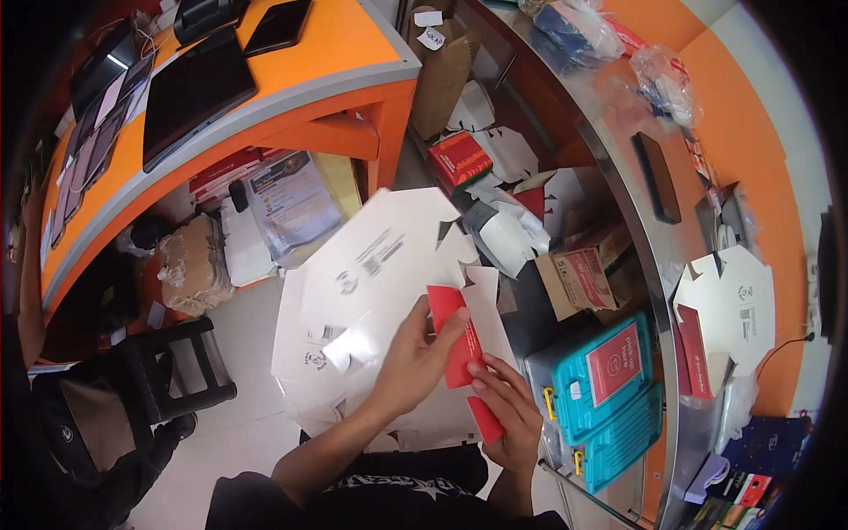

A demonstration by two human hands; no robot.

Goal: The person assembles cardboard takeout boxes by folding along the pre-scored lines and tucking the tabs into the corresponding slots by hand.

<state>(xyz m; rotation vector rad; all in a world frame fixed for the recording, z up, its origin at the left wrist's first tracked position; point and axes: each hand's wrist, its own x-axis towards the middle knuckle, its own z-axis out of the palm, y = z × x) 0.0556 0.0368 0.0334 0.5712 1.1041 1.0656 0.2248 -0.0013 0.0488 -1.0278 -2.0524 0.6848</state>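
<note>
In front of my body is a large white cardboard box blank (371, 234), partly folded, with small dark prints and cut corners. A red flap (454, 340) stands up along its right part, and a smaller red piece shows below it. My left hand (417, 358) grips the red flap, its thumb on the red face and its other fingers partly hidden. Lower on the right, my right hand (510, 408) has its fingers bent around the board's edge, just beside the red flap. The undersides of the board are hidden.
Tablets (199, 97) and phones lie on the orange table (340, 44) at upper left. Teal-lidded bins (574, 433) stand close to my right. On the metal counter (618, 132) are a phone (655, 177) and another white-and-red carton (729, 309). A black stool (190, 371) stands left.
</note>
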